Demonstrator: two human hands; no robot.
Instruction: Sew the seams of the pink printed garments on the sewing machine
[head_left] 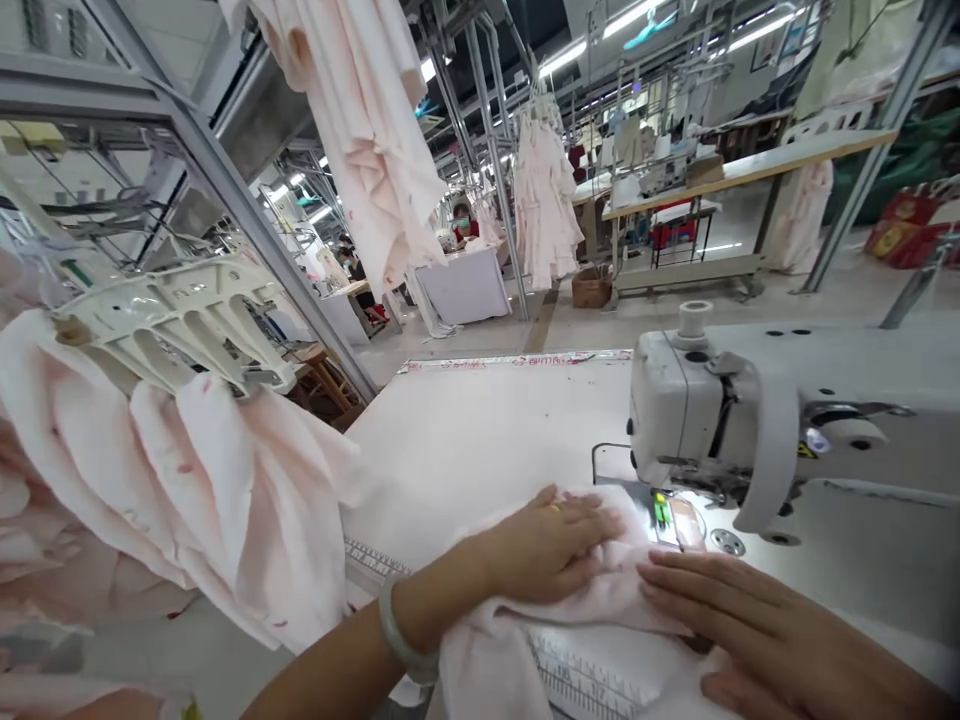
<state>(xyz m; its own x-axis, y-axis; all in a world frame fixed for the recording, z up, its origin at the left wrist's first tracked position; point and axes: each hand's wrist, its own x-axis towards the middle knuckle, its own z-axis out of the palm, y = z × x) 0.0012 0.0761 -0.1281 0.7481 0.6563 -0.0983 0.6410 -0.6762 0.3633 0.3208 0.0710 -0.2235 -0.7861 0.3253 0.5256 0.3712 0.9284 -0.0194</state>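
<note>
A pale pink piece of fabric (622, 592) lies bunched on the white sewing table and hangs over its near edge. My left hand (551, 545), with a bracelet at the wrist, rests palm down on it, fingers stretched toward the needle area. On the fabric's right side, my right hand (757, 615) lies with its fingers extended, and its lower fingers are partly hidden. Just beyond both hands stands a white sewing machine (697, 410). Its lit needle plate has a bright green part (661, 510) beside the fabric's edge.
A white clamp hanger (172, 310) holds pink garment pieces (225, 490) close on the left. More pink cloth (367, 130) hangs above the table's far side. A printed measuring tape (577, 680) runs along the near table edge. Metal posts and other workstations stand behind.
</note>
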